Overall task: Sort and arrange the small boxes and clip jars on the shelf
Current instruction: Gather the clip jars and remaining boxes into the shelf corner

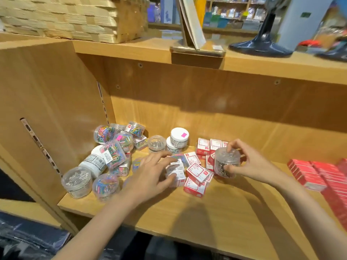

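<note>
Right hand (249,164) grips a clear jar (227,162) of silver clips, lifted above the red boxes (197,171) mid-shelf (216,209). Left hand (150,175) curls round small white boxes (175,172) beside them.

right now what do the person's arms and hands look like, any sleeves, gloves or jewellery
Both forearms are bare as far as the frame shows, with no sleeves in view. The left hand and right hand wear no gloves, and no rings, watch or bracelets are visible.
</note>
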A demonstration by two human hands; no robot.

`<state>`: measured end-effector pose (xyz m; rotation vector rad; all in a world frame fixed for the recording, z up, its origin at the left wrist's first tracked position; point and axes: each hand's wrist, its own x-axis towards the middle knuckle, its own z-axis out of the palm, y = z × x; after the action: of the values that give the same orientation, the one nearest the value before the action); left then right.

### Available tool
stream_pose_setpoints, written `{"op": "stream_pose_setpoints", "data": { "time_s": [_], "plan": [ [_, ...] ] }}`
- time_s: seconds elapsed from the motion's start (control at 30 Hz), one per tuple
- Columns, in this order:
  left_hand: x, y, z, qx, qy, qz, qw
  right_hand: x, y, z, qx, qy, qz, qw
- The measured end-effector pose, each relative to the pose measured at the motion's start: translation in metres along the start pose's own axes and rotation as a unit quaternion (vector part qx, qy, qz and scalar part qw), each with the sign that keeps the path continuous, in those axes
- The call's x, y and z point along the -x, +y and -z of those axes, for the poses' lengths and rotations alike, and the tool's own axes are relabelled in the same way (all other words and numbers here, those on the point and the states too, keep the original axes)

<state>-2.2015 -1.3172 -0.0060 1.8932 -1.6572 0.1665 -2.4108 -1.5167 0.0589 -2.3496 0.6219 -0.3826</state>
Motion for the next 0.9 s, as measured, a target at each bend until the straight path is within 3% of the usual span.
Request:
{"op": "stream_pose_setpoints", "data": {
  "time_s": [0.1, 0.23, 0.5, 0.8, 0.9],
  "plan": [
    [-0.007, 0.01, -0.014, 0.011, -0.022, -0.024, 0.999, 0.02, 0.007, 0.003, 0.04, -0.094, -0.046, 0.994],
    [-0.01, 0.016, -0.024, 0.019, -0.044, -0.014, 0.999, 0.034, 0.015, -0.022, 0.081, -0.085, 0.003, 0.993],
    [0.001, -0.003, -0.007, -0.016, 0.043, 0.044, 0.998, -0.007, -0.023, -0.013, 0.104, -0.024, 0.089, 0.99],
    [0.046, -0.041, 0.038, -0.105, 0.134, 0.154, 0.973, -0.066, -0.067, -0.086, 0.034, -0.139, 0.152, 0.978],
    [0.063, -0.049, 0.05, -0.136, 0.147, 0.197, 0.96, -0.086, -0.083, -0.116, 0.106, -0.179, 0.193, 0.959]
  ]
}}
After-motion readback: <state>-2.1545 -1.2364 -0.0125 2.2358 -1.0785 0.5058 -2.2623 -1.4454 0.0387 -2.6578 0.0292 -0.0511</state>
